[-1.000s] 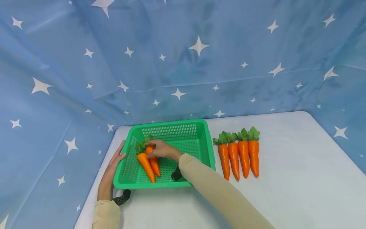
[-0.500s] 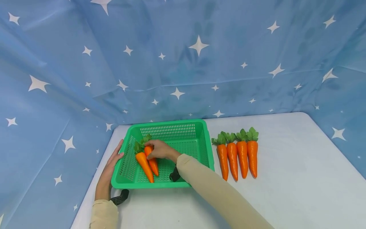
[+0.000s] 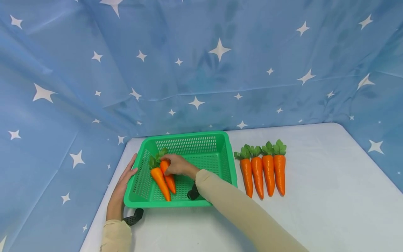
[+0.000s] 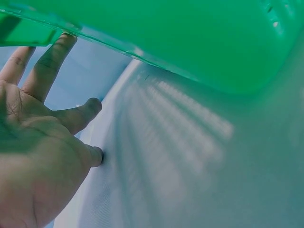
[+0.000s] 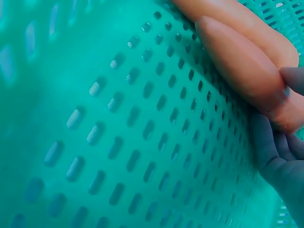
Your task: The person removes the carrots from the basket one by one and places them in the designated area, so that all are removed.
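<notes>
A green plastic basket (image 3: 157,204) with slotted walls sits on the white table. Two carrots with green leaves lie side by side at its left end. My right hand (image 3: 179,165) reaches in and grips the upper part of the inner carrot (image 3: 170,182); in the right wrist view thumb and fingers close round that carrot (image 5: 240,61). The other carrot (image 3: 160,182) lies just left of it, nearer the basket wall. Along the basket's left outer side, my left hand (image 3: 121,187) rests against the rim. The left wrist view shows its fingers extended, touching the basket's edge (image 4: 156,64).
Several more carrots (image 3: 268,175) lie in a row on the white table (image 3: 318,182), right of the basket, leaves toward the back. A blue cloth (image 3: 201,80) with white stars hangs behind and at the sides. Each wrist wears a black camera (image 3: 134,217).
The head view has shifted slightly. My right hand's fingers have closed a little further round the inner carrot; the carrots and basket stay in place.
</notes>
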`<state>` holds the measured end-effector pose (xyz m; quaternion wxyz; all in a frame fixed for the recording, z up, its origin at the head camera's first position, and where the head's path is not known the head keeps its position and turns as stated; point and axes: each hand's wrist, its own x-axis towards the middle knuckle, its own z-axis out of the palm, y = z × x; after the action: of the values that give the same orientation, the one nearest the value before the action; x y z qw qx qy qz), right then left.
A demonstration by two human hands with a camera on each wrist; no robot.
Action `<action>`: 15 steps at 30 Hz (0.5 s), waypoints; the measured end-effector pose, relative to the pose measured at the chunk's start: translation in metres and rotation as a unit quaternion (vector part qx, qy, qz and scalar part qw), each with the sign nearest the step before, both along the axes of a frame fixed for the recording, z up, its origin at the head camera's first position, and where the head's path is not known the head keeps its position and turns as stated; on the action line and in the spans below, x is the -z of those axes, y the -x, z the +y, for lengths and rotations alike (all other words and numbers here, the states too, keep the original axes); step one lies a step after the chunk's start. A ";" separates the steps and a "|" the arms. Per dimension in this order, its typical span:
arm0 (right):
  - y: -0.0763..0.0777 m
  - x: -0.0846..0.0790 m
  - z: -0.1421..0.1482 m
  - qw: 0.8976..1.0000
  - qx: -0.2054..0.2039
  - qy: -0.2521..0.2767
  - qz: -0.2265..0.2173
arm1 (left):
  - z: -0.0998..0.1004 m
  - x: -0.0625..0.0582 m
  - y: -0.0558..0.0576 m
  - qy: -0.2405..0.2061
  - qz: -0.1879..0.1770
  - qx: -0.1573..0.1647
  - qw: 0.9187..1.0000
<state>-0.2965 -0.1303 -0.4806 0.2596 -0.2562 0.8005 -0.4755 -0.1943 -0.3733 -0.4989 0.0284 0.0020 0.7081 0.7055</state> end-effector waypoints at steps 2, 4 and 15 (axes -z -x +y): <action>0.000 0.000 0.000 1.000 0.001 0.001 -0.002 | 0.000 0.000 0.000 -0.001 0.002 0.001 1.000; 0.000 0.000 0.001 1.000 0.001 0.003 -0.005 | 0.000 0.001 0.000 -0.001 0.003 0.002 1.000; 0.006 -0.003 0.008 0.998 0.003 0.050 -0.043 | 0.000 0.000 0.001 -0.002 0.010 0.008 1.000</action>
<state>-0.3023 -0.1225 -0.4775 0.2794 -0.2461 0.7644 -0.5264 -0.1953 -0.3733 -0.4985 0.0272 0.0149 0.7071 0.7064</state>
